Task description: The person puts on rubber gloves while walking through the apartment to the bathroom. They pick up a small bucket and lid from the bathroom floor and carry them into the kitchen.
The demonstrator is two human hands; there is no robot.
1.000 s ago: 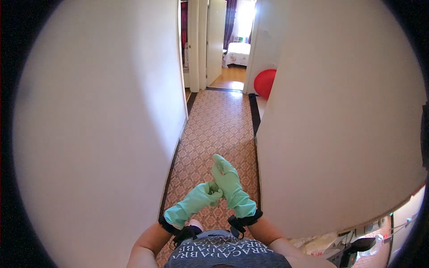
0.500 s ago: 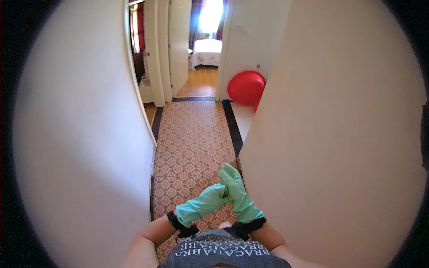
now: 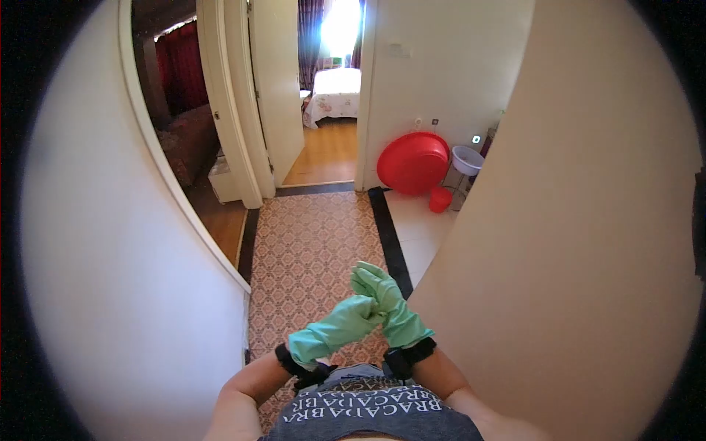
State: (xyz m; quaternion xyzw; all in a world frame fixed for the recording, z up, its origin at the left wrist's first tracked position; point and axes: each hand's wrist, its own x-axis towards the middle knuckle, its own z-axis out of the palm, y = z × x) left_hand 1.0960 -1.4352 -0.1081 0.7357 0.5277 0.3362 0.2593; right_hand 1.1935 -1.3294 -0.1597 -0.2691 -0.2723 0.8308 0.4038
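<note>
Green rubber gloves cover both of my hands, in front of my body at the lower middle. My left hand (image 3: 344,322) is closed, its fingers pinching the palm or thumb side of the right rubber glove (image 3: 404,328). My right hand (image 3: 379,288) points forward with its fingers stretched out and close together, holding nothing I can see. Dark bands (image 3: 421,352) circle both wrists where the gloves end.
Walls flank a hallway with a patterned floor (image 3: 305,242). A dark room opens at left, and a bedroom with a bed (image 3: 334,95) lies ahead. On the right, a large red basin (image 3: 413,163) leans against the wall near a small red bucket (image 3: 440,199) and a pale basin (image 3: 467,160).
I have moved forward along the hallway; the left doorway and the items at right show more. My left hand still grips the right glove.
</note>
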